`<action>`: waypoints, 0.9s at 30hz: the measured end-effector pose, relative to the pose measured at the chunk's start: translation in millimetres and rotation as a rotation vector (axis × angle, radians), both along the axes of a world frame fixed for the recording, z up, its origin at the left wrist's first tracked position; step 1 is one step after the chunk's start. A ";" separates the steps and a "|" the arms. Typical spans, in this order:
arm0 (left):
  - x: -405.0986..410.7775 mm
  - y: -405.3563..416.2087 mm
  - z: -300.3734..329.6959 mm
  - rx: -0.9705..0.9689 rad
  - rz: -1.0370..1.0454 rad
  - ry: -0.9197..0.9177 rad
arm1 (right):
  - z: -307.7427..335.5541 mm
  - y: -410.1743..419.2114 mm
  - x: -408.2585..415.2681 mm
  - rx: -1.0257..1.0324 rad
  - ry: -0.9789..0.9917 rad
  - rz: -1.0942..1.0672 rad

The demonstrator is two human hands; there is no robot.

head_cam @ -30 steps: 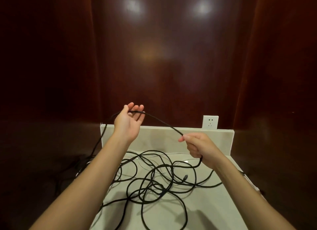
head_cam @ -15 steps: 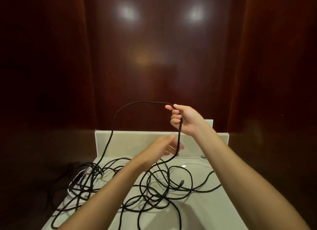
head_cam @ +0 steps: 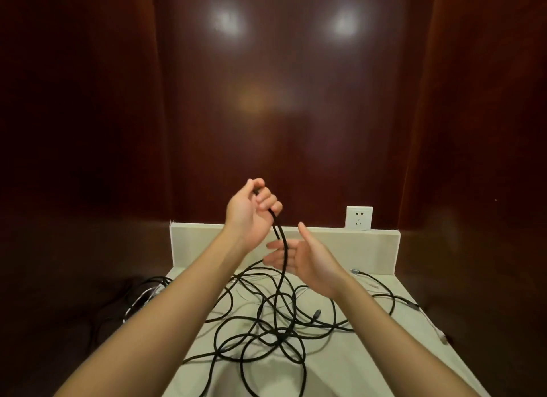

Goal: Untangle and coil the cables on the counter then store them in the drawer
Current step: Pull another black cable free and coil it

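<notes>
At frame centre the left hand (head_cam: 250,211) grips the black cable (head_cam: 280,242) raised above the counter (head_cam: 340,364), while the right hand (head_cam: 307,260) just below is spread open beside it.

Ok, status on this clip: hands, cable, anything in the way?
Left hand grips black cable, raised. Right hand open beside it. Rest lies tangled on counter. No coil yet.

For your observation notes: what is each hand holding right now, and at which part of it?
The left hand grips the black cable at the top of its raised strand. The right hand is open beside that strand, holding nothing.
</notes>
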State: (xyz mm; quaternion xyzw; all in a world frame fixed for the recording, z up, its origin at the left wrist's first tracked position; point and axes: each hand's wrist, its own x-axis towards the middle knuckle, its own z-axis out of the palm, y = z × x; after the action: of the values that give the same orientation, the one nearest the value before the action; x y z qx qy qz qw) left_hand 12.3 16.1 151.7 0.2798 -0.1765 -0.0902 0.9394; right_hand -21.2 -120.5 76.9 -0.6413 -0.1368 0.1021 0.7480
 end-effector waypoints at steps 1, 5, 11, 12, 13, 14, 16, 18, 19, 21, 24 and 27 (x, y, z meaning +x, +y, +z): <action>3.7 3.3 3.8 -0.040 0.025 0.037 | -6.3 -1.5 -1.9 0.000 -0.019 -0.015; 15.6 10.1 2.9 0.005 0.160 0.114 | -18.9 -7.4 -3.3 -0.006 -0.040 -0.124; 10.3 2.7 -29.9 0.466 0.115 0.050 | 12.0 0.1 -3.8 0.252 -0.061 -0.133; 5.7 0.1 -36.5 0.553 0.062 0.027 | 21.3 1.0 -1.3 0.288 -0.077 -0.150; 0.3 -2.8 -42.8 0.659 0.013 -0.004 | 30.8 1.8 1.6 0.314 -0.088 -0.170; -5.6 -5.4 -49.0 0.769 -0.032 -0.047 | 39.9 1.9 5.5 0.327 -0.092 -0.196; -16.2 -9.1 -60.2 0.934 -0.124 -0.152 | 56.9 -0.1 13.7 0.333 -0.079 -0.241; -24.3 -9.7 -68.0 0.961 -0.183 -0.210 | 68.8 -3.8 22.0 0.335 -0.044 -0.266; -26.5 -9.6 -70.8 0.926 -0.186 -0.211 | 72.2 -5.7 25.9 0.332 -0.024 -0.272; -28.2 -11.4 -74.8 0.859 -0.135 -0.174 | 73.7 -9.2 32.4 0.307 0.003 -0.271; -25.7 -14.7 -73.9 0.785 -0.017 -0.067 | 66.8 -11.6 33.1 0.209 0.010 -0.249; -23.6 -10.3 -61.4 0.614 0.040 -0.012 | 49.7 -8.4 28.4 0.136 0.058 -0.237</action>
State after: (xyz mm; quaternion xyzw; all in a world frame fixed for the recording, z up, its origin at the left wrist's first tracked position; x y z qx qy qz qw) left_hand -11.3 5.8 90.3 0.5546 -0.1411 -0.1192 0.8113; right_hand 7.2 -128.9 126.6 -0.5976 -0.0450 0.0221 0.8002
